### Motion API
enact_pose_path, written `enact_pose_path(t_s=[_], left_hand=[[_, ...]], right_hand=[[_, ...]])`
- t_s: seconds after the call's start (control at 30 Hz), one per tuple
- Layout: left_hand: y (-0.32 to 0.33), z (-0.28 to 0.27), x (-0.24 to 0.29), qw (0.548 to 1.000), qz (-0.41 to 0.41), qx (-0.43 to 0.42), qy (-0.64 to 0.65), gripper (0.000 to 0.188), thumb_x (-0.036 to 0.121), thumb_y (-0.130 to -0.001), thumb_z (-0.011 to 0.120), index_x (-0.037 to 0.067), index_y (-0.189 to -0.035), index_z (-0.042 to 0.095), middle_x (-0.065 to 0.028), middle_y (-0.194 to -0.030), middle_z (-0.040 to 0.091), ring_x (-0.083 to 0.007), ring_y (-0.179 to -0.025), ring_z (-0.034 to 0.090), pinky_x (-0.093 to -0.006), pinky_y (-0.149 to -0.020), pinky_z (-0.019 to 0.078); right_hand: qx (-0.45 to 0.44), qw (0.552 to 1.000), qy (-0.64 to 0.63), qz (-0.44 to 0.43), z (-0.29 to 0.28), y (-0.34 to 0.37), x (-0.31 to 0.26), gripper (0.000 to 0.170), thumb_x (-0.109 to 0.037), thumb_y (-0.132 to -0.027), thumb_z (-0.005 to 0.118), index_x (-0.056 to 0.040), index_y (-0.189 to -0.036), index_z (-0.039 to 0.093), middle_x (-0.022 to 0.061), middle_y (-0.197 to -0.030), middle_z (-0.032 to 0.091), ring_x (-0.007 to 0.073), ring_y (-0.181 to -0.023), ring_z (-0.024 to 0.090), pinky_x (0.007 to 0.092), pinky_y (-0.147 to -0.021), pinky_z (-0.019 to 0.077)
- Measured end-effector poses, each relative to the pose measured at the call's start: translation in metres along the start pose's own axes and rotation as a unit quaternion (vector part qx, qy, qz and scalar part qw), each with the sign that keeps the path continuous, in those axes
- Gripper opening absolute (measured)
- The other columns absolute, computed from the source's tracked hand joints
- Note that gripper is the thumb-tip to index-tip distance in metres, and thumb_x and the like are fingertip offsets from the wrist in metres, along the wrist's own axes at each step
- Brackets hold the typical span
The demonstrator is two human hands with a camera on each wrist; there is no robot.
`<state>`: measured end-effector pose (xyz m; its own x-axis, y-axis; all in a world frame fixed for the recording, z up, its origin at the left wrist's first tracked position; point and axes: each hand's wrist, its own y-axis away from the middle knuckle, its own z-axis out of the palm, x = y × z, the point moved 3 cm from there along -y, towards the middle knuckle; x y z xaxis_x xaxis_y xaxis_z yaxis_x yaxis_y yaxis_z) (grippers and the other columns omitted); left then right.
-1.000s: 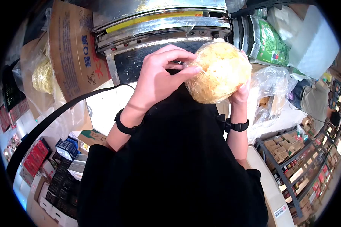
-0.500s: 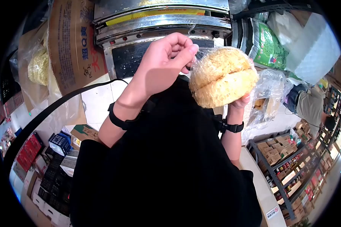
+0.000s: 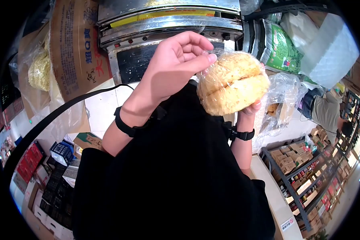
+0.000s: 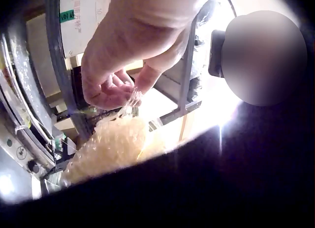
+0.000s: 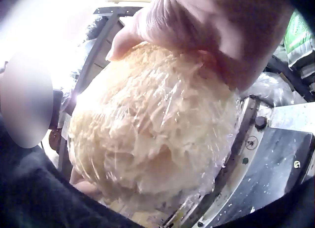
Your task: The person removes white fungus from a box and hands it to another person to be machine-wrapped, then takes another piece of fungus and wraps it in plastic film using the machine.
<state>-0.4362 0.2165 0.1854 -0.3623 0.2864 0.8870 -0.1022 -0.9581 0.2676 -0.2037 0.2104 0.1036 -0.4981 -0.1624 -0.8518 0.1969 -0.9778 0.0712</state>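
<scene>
Film sat pinched in the left hand, the yellow bundle gripped by the right hand; wrapping seemed underway; smoothing the end flat was probably called for next.

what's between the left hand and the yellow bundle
A short gathered stretch of clear plastic wrap: the left hand pinches it, and it runs down to the yellow bundle. The left wrist view shows it best.
</scene>
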Motion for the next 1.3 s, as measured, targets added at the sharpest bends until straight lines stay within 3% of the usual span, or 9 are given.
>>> enact_pose_path(t_s=[0.2, 0.4, 0.5, 0.63, 0.67, 0.7, 0.8, 1.23, 1.3], left_hand=[[-0.001, 0.004, 0.012, 0.997, 0.064, 0.005, 0.038, 0.030, 0.004, -0.085, 0.057, 0.002, -0.114, 0.050, -0.0096, -0.101, 0.061, -0.0159, -0.094, 0.059, -0.0251, -0.078, 0.0456], [0.002, 0.030, -0.004, 0.944, 0.157, -0.120, -0.264, 0.110, 0.040, -0.050, 0.087, 0.002, -0.137, 0.031, -0.0161, -0.134, 0.040, -0.0327, -0.125, 0.038, -0.0439, -0.102, 0.0336], [0.004, 0.056, 0.005, 0.906, 0.244, -0.129, -0.322, 0.112, 0.042, -0.050, 0.086, -0.004, -0.135, 0.030, -0.0221, -0.132, 0.038, -0.0322, -0.122, 0.042, -0.0367, -0.101, 0.0359], [0.012, 0.070, 0.005, 0.883, 0.302, -0.116, -0.339, 0.108, 0.042, -0.051, 0.086, -0.004, -0.133, 0.034, -0.0228, -0.129, 0.039, -0.0368, -0.116, 0.045, -0.0433, -0.100, 0.0364], [0.014, 0.072, 0.006, 0.871, 0.327, -0.109, -0.350, 0.105, 0.042, -0.051, 0.086, -0.004, -0.131, 0.037, -0.0228, -0.128, 0.040, -0.0374, -0.115, 0.045, -0.0451, -0.100, 0.0368], [0.016, 0.074, 0.007, 0.859, 0.350, -0.100, -0.360, 0.102, 0.042, -0.051, 0.085, -0.004, -0.129, 0.040, -0.0229, -0.127, 0.040, -0.0381, -0.114, 0.045, -0.0470, -0.099, 0.0373], [0.017, 0.077, 0.007, 0.849, 0.375, -0.107, -0.355, 0.095, 0.040, -0.052, 0.085, -0.005, -0.126, 0.044, -0.0230, -0.125, 0.041, -0.0377, -0.115, 0.045, -0.0483, -0.099, 0.0380], [0.012, 0.075, -0.022, 0.874, 0.306, -0.181, -0.332, 0.093, 0.036, -0.056, 0.084, -0.005, -0.128, 0.042, -0.0226, -0.126, 0.040, -0.0370, -0.118, 0.044, -0.0432, -0.100, 0.0383], [0.008, 0.074, -0.027, 0.915, 0.240, -0.203, -0.253, 0.097, 0.038, -0.057, 0.085, -0.004, -0.131, 0.037, -0.0221, -0.128, 0.039, -0.0361, -0.119, 0.043, -0.0419, -0.099, 0.0383]], right_hand=[[-0.002, 0.999, -0.036, 0.009, 0.003, 0.003, -0.003, 0.092, -0.048, -0.071, 0.070, -0.0079, -0.140, 0.024, 0.0169, -0.135, 0.038, 0.0347, -0.122, 0.042, 0.0472, -0.100, 0.0406], [0.033, 0.995, -0.094, 0.019, 0.015, 0.000, -0.012, 0.082, -0.047, -0.077, 0.064, -0.0086, -0.139, 0.026, 0.0158, -0.137, 0.036, 0.0351, -0.124, 0.040, 0.0476, -0.102, 0.0382], [0.052, 0.988, -0.141, 0.030, 0.029, -0.008, -0.022, 0.078, -0.047, -0.080, 0.061, -0.0089, -0.139, 0.027, 0.0152, -0.138, 0.035, 0.0353, -0.125, 0.039, 0.0478, -0.103, 0.0370], [0.098, 0.982, -0.156, 0.039, 0.048, -0.027, -0.039, 0.071, -0.046, -0.084, 0.057, -0.0094, -0.139, 0.029, 0.0145, -0.139, 0.034, 0.0356, -0.126, 0.037, 0.0481, -0.104, 0.0355], [0.081, 0.980, -0.179, 0.037, 0.052, -0.032, -0.039, 0.070, -0.046, -0.085, 0.056, -0.0096, -0.138, 0.029, 0.0143, -0.139, 0.034, 0.0357, -0.126, 0.037, 0.0482, -0.104, 0.0351], [-0.091, 0.923, -0.372, 0.027, 0.059, -0.036, -0.042, 0.053, -0.040, -0.094, 0.041, -0.0099, -0.137, 0.033, 0.0114, -0.144, 0.027, 0.0364, -0.129, 0.030, 0.0490, -0.108, 0.0276], [-0.001, 0.929, -0.370, 0.028, 0.057, -0.032, -0.042, 0.056, -0.041, -0.092, 0.044, -0.0105, -0.138, 0.033, 0.0122, -0.146, 0.023, 0.0369, -0.129, 0.030, 0.0497, -0.109, 0.0260], [0.112, 0.914, -0.382, 0.077, 0.001, 0.006, -0.012, 0.059, -0.048, -0.092, 0.040, -0.0124, -0.138, 0.032, 0.0126, -0.146, 0.023, 0.0378, -0.130, 0.027, 0.0518, -0.108, 0.0248], [0.025, 0.940, -0.340, 0.014, -0.001, 0.010, -0.015, 0.060, -0.048, -0.092, 0.040, -0.0114, -0.139, 0.031, 0.0133, -0.145, 0.023, 0.0380, -0.130, 0.028, 0.0520, -0.105, 0.0291]])
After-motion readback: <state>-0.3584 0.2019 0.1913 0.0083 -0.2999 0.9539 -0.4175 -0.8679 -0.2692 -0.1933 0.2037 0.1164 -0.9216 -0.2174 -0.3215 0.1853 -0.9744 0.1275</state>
